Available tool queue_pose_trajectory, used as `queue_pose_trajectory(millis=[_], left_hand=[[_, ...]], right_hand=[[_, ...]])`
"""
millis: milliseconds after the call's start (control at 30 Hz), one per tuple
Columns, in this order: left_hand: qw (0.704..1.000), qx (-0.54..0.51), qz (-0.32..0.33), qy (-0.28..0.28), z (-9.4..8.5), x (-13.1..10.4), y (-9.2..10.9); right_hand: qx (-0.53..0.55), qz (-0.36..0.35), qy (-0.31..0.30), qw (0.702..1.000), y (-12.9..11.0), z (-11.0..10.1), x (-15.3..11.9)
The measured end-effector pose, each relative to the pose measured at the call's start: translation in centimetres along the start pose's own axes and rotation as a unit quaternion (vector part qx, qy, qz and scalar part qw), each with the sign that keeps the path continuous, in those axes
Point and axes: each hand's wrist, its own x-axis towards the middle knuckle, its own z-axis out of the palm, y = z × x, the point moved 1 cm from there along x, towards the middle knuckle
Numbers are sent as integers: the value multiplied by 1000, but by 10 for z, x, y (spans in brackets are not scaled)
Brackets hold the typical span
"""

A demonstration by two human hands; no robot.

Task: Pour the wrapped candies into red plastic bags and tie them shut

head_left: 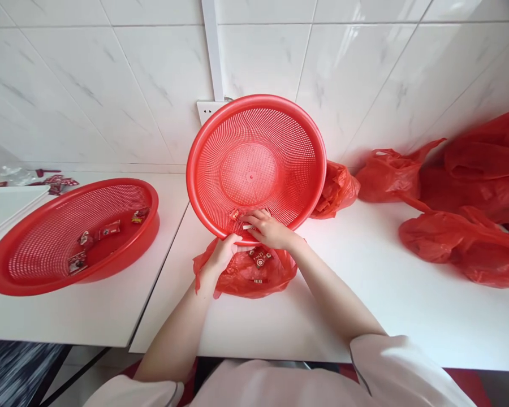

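Observation:
A red plastic strainer basket point(254, 147) is tilted up on its side, its mouth toward me. My left hand point(223, 254) is closed on its lower rim, thumb over the edge. Inside, at the low side, my right hand point(267, 227) has its fingers curled round a small pale-edged packet point(248, 226). A small red wrapped packet point(234, 215) lies against the basket wall beside those fingertips. Right below the rim an open red plastic bag point(237, 280) sits on the table, with several small red-and-white wrapped packets point(260, 260) inside.
To the left, another red basket point(148, 220) leans, with several wrapped packets in it. Red plastic bags point(390, 175) stand along the right and behind the tilted basket. A white tray point(17, 209) and loose packets point(57, 183) lie far left. A tiled wall with a socket point(207, 111) rises behind.

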Motion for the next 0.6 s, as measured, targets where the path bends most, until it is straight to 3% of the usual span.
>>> queue_pose_trajectory(millis=[100, 167, 200, 267, 333, 400, 467, 600], left_hand=[[999, -45, -5, -28, 4, 1, 1], [998, -56, -6, -27, 3, 1, 3], [998, -55, -4, -24, 2, 1, 4], [999, -45, 2, -17, -2, 1, 6], [999, -39, 4, -15, -6, 2, 7], [999, -40, 1, -16, -7, 2, 8], [999, -44, -1, -18, -7, 2, 9], [999, -44, 6, -23, -5, 1, 8]], right_hand=[[75, 44, 43, 995, 11, 2, 2], [186, 108, 111, 970, 16, -2, 4], [263, 146, 150, 942, 18, -4, 5], [435, 207, 212, 850, 21, -9, 7], [585, 222, 232, 745, 19, -14, 8], [661, 214, 222, 684, 15, -19, 8], [681, 210, 199, 673, 10, -22, 8], [663, 219, 167, 696, 4, -23, 6]])
